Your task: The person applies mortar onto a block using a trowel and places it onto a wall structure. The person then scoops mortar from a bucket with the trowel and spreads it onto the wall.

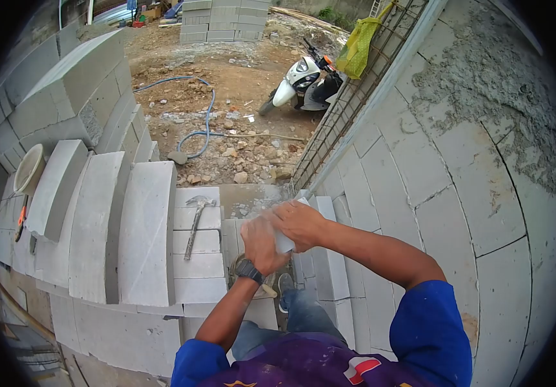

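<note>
A small pale grey piece of concrete block (pixel 284 241) is in front of my body, above the gap between the block stack and the wall. My right hand (pixel 297 224) is closed over its top and far side. Against its near left side is my left hand (pixel 263 247), with a dark watch on the wrist; its fingers are smeared by motion, so their grip is unclear. A claw hammer (pixel 195 226) with a dusty handle lies on the stacked blocks (pixel 198 266) left of my hands. Below the hands, a round container is partly hidden.
Large grey blocks (pixel 145 235) stand in rows at left, with a bucket (pixel 29 169) and an orange-handled tool (pixel 21 219) among them. A block wall (pixel 442 222) rises close on the right, beside a rebar frame (pixel 339 106). Beyond are a blue hose (pixel 210 116) and a scooter (pixel 300 84).
</note>
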Demonstrator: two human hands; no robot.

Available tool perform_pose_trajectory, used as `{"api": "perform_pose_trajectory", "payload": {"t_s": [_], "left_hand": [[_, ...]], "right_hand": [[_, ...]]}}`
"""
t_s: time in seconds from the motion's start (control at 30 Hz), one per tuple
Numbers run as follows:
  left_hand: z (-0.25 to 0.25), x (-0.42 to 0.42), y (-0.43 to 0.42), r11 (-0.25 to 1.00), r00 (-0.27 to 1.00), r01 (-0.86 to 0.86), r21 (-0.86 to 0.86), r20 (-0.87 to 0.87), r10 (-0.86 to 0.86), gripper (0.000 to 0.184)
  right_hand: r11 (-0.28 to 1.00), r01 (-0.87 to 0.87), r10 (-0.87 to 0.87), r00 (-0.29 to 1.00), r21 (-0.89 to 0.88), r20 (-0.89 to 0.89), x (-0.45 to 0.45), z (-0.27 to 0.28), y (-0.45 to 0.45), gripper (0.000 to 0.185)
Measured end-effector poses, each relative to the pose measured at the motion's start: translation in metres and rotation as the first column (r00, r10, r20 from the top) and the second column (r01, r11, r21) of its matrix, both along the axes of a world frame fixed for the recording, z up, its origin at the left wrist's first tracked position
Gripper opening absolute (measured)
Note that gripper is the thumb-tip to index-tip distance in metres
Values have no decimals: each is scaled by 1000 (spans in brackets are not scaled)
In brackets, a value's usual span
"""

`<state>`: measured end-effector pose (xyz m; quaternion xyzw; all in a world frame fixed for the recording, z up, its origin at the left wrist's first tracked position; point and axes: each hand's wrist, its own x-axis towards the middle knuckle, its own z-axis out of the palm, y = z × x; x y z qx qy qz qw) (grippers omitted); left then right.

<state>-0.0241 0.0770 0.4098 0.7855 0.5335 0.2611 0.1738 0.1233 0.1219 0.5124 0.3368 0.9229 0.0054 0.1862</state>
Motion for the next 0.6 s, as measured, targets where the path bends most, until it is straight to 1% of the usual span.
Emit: {"api": "perform_pose_trajectory", "payload": {"t_s": [0.07,0.1,0.17,0.2,0.27,0.3,0.33,0.4,0.47,0.5,0.57,0.6], "left_hand": [[-2,2,15,999,997,34,-1,-75,-34,110],[-6,6,19,999,997,41,26,-61,-39,113],[-15,14,31,996,999,28,85,-27,-26,117],[-15,11,36,995,1000,-14,103,7,14,117],[-21,-8,35,987,993,-105,122,68,97,116],[-37,-20,37,973,974,-198,116,138,182,114],[-60,-32,32,955,945,-283,90,195,262,112],[-107,-52,23,897,885,-438,59,202,419,101],[-151,-55,22,840,832,-542,-5,136,538,90],[-166,-48,41,833,828,-553,14,116,548,87],[-184,-31,43,847,846,-532,-10,48,531,82],[-186,-25,59,884,882,-468,10,-61,467,78]], "right_hand": [[999,9,-7,999,37,-53,13,-16,12,116],[999,16,-12,997,44,-80,20,-25,15,117],[993,121,-119,985,2,-126,40,-36,22,117],[987,162,-164,976,-20,-147,53,-43,30,117],[967,252,-254,933,-40,-254,91,-74,38,117],[956,288,-290,906,-55,-308,113,-93,53,118],[936,339,-351,879,-96,-323,133,-109,63,118],[876,443,-482,797,-191,-363,163,-134,83,119],[820,531,-573,746,-214,-340,195,-164,103,119],[780,587,-626,714,-218,-315,212,-170,113,119],[664,710,-747,617,-236,-247,235,-169,104,117],[632,748,-772,585,-203,-248,244,-165,120,116]]}}
